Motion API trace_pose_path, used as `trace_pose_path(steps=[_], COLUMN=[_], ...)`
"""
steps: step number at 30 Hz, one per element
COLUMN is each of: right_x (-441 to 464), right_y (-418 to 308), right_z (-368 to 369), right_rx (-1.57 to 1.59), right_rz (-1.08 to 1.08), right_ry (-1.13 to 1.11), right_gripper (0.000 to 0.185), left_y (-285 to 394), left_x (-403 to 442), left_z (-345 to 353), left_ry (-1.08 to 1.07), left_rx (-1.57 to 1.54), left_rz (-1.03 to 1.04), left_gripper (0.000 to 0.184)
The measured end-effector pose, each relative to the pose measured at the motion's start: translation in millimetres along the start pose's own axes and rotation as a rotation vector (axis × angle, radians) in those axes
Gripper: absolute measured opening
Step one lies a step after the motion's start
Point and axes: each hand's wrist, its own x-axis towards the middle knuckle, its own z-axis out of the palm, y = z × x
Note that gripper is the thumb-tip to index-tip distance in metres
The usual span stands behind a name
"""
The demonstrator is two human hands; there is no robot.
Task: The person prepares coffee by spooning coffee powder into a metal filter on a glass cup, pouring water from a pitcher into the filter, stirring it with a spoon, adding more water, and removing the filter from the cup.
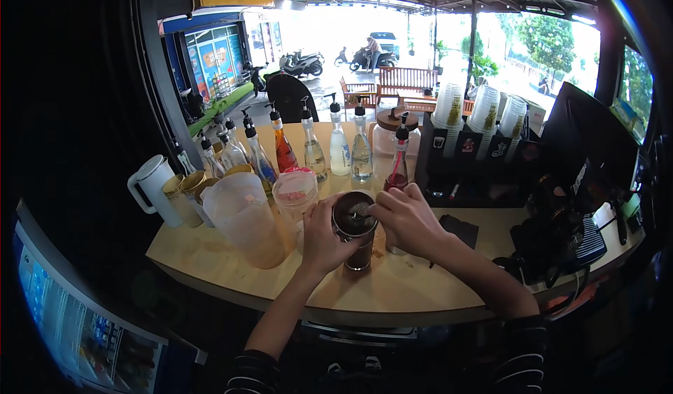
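My left hand (324, 238) is wrapped round a dark round-mouthed container (343, 224), its opening facing up toward me. My right hand (408, 220) pinches what looks like a spoon (362, 210), whose end is inside the container's mouth; its handle is mostly hidden by the fingers. Just below the container stands a clear glass (359, 259) with dark contents, partly covered by my left hand. To the left of that hand are a clear jar with a pink rim (295, 187) and a large frosted pitcher (245, 219). A pump bottle of red syrup (398, 157) stands behind my right hand.
Several pump bottles (306, 145) line the back of the wooden counter (420, 292). A white jug (155, 191) is at its left end. A black organizer (459, 166) holds stacked plastic cups (485, 106). A dark monitor (596, 127) stands right. Another person (375, 49) is outside near motorbikes.
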Motion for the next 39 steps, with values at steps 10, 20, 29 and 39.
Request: trace_pose_path(steps=[10,20,29,39], right_x=[-88.6,-151.2,-139.3,-160.2], right_y=[-9.6,-58.7,-27.7,29.5], right_z=[-6.6,101.9,84.5,134.7], right_rx=[0.489,0.560,0.414,1.086], right_rz=[0.824,0.808,0.724,1.162], right_ry=[0.035,-0.138,0.251,0.234], right_gripper=[0.012,0.027,0.022,0.018], left_y=[-14.4,-13.2,-10.4,-13.9], left_x=[-2.4,-6.1,-8.1,-14.0], left_z=[0.1,5.0,6.7,11.0], left_ry=[-0.041,-0.021,-0.037,-0.022], left_rx=[-0.242,-0.295,-0.305,-0.363], left_rz=[-0.117,-0.171,-0.178,-0.249], left_gripper=[0.082,0.080,0.082,0.081])
